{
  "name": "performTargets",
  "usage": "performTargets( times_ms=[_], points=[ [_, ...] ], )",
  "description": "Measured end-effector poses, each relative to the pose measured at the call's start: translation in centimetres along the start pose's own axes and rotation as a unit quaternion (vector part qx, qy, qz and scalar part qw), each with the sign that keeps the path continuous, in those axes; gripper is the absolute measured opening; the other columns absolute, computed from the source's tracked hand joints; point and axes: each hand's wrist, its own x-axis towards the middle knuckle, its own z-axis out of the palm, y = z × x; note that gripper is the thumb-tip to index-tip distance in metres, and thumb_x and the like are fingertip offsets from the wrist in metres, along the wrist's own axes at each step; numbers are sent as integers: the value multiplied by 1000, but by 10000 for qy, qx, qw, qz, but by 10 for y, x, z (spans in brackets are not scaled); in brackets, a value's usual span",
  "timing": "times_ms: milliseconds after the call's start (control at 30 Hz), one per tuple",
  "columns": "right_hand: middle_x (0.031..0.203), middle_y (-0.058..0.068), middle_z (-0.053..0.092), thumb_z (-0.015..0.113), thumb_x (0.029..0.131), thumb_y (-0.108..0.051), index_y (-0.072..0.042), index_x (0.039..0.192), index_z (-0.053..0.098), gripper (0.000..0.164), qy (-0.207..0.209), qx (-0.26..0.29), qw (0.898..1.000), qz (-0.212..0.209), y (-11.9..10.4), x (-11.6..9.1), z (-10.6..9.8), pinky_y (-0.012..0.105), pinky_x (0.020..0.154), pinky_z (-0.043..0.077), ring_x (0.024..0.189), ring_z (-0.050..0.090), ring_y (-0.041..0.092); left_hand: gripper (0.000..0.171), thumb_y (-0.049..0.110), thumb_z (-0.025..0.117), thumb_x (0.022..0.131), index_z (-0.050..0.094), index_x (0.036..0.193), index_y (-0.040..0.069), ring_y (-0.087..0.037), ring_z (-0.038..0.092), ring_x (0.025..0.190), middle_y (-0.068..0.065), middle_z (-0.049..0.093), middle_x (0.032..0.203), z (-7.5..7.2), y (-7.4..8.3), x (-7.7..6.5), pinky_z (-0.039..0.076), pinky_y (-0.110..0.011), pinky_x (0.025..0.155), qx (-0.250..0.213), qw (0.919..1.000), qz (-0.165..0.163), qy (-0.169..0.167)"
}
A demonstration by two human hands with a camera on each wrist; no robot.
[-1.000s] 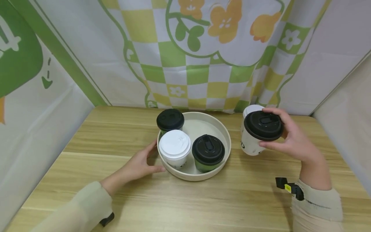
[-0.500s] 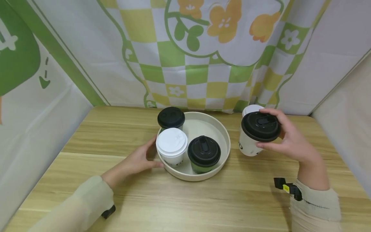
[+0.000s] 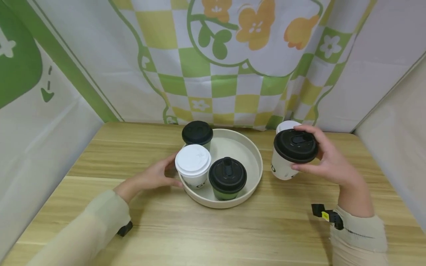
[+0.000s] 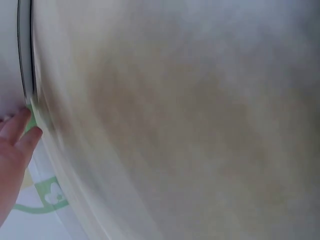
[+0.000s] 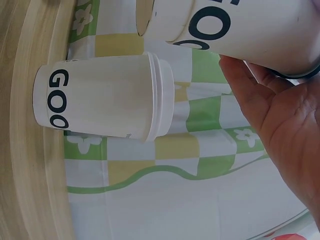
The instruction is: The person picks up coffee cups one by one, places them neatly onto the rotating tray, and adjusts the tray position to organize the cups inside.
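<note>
Three cups (image 3: 193, 164) crowded the tray (image 3: 244, 144) in my head view, leaving room at far right. The left hand (image 3: 154, 178), partly hidden, lay spread against it; the right hand (image 3: 327, 159) gripped a black-lidded cup (image 3: 293, 151), covering most of a white-lidded cup (image 3: 287, 125). My left wrist view mostly blurred; the right wrist's cropped the gripped cup.

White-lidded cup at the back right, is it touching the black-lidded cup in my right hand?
Apart: the right wrist view shows patterned curtain between the white-lidded cup and the held cup.
</note>
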Motion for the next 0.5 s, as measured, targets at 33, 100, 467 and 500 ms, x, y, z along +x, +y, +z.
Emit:
performTargets(
  times_ms=[33,100,467,500],
  points=[
    [140,4,46,76,67,24,2,149,33,95,29,10,10000,27,0,0,1,13,87,55,113,60,7,107,18,86,78,17,158,0,-43,33,146,-23,27,161,-2,-1,1,30,-58,119,-8,10000,7,-47],
    [140,4,46,76,67,24,2,149,33,96,53,-30,10000,50,0,1,1,13,88,56,114,60,7,106,16,85,78,17,158,0,-43,33,146,-22,26,162,-5,-2,2,30,-58,119,-60,9999,8,-140],
    [139,2,47,77,67,23,2,149,33,95,-26,-4,10000,-34,3,2,4,13,88,56,114,60,6,104,23,81,83,12,159,1,-40,25,150,-20,19,165,0,1,-11,22,-56,122,208,9997,-103,-122],
    [139,2,47,77,68,23,2,149,33,95,-33,8,10000,-33,3,2,4,13,88,55,115,59,6,104,23,81,84,12,158,0,-40,24,150,-20,18,165,2,2,-13,22,-56,122,206,9996,-143,-84]
  ],
)
